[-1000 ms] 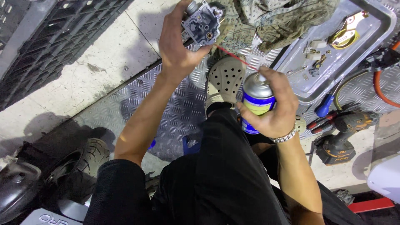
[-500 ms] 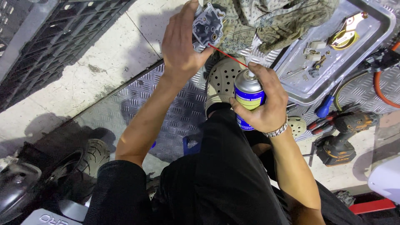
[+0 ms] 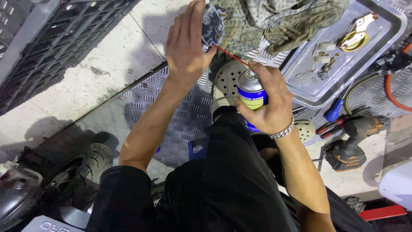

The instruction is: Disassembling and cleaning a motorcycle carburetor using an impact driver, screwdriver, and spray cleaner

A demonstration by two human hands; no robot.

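My left hand (image 3: 185,47) grips the small metal part (image 3: 213,26) at the far edge, tilted toward the spray can (image 3: 252,95) clenched in my right hand (image 3: 267,103) — its red straw (image 3: 231,56) aimed at the part.

Bright overhead light, hard shadows, sharp focus throughout

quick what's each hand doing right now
Left hand: closed on a small metal part.
Right hand: closed around a blue spray can, its red straw aimed at the part.
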